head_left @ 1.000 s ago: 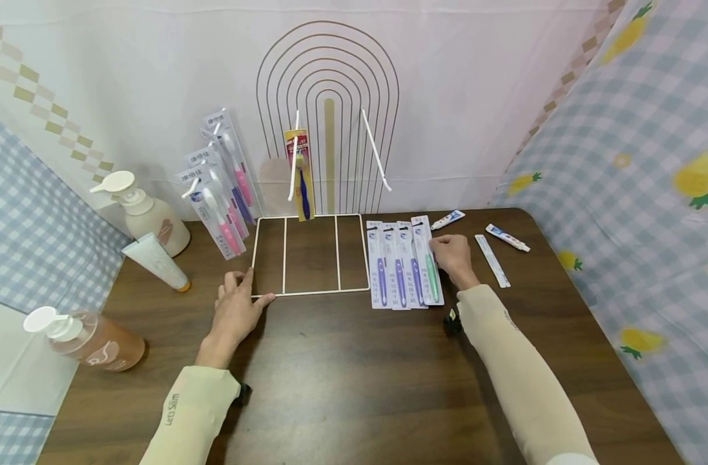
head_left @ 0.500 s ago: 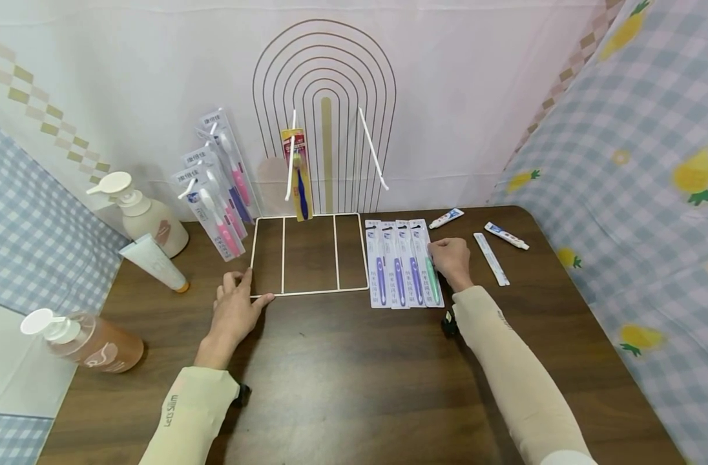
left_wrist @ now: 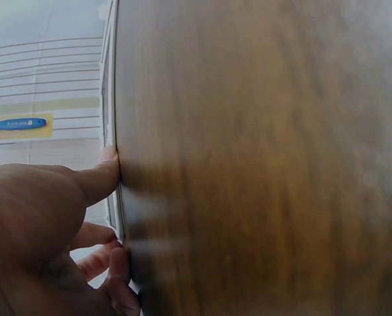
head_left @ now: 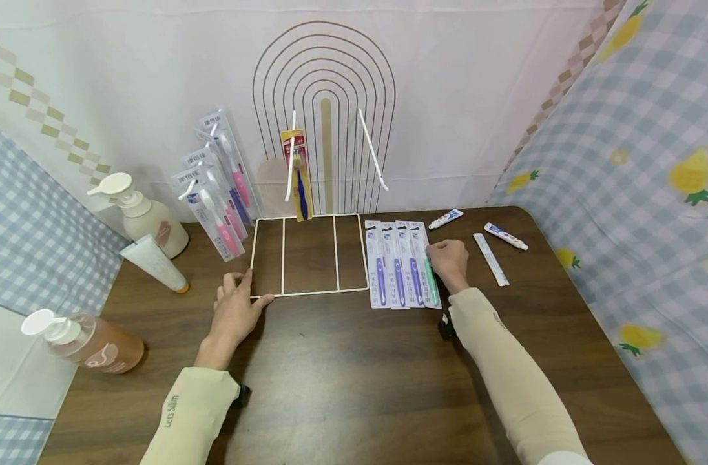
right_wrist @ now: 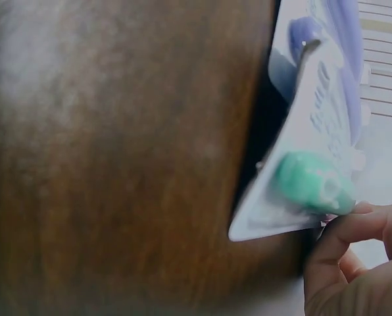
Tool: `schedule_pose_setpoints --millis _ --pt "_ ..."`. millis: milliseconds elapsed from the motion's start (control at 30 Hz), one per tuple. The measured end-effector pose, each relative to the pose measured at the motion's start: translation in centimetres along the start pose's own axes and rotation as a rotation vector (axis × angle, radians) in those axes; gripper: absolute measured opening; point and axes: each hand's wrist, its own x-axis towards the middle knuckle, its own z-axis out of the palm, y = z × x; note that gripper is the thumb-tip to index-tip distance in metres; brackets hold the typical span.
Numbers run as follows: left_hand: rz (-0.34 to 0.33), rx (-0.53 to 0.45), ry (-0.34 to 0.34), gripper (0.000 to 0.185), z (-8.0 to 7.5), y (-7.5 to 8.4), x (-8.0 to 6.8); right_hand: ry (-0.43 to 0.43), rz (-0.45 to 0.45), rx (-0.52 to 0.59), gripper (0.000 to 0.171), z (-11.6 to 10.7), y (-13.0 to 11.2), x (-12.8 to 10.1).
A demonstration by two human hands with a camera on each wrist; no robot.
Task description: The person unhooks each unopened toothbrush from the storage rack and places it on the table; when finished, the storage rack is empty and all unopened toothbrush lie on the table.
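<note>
At the right end of a row, my right hand [head_left: 449, 262] pinches the right edge of a packaged green toothbrush [head_left: 430, 281]. In the right wrist view this package [right_wrist: 301, 178] is tilted and overlaps the neighbouring purple toothbrush's package [right_wrist: 304, 36]. The other packaged toothbrushes [head_left: 398, 282] in the row have purple handles and lie side by side, heads toward the wall. My left hand [head_left: 235, 308] rests at the front left corner of a white wire rack [head_left: 307, 293], thumb on the front bar, fingers along the left bar.
Packaged toothbrushes [head_left: 223, 232] hang on the rack's left hooks, and a yellow-carded toothbrush [head_left: 301, 187] on a middle one. Two pump bottles [head_left: 156, 226] and a squeeze tube [head_left: 156, 263] stand left. Right of my hand lie small toothpaste tubes [head_left: 505, 236] and a narrow white packet [head_left: 491, 259].
My right hand has slid the packaged green toothbrush slightly left, closer against the purple ones. The left hand stays at the rack's corner.
</note>
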Motion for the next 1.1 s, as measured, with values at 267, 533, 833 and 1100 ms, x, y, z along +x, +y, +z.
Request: schedule_pose_setpoints --millis 267,533,833,1100 --pt "-0.001 0.011 -0.021 0.086 0.0 0.0 0.1 0.005 0.021 -0.045 0.028 0.8 1.0 1.2" --pt "-0.005 0.025 -0.021 0.086 -0.1 0.2 0.0 0.023 -0.031 -0.024 0.028 0.2 -0.9 -1.4" --pt "-0.006 0.014 -0.018 0.086 -0.2 0.1 -0.2 0.028 -0.005 -0.044 0.029 0.4 -0.9 -1.3" --pt "-0.002 0.005 -0.010 0.086 -0.1 0.1 -0.1 0.027 0.013 -0.073 0.028 1.5 2.4 2.6"
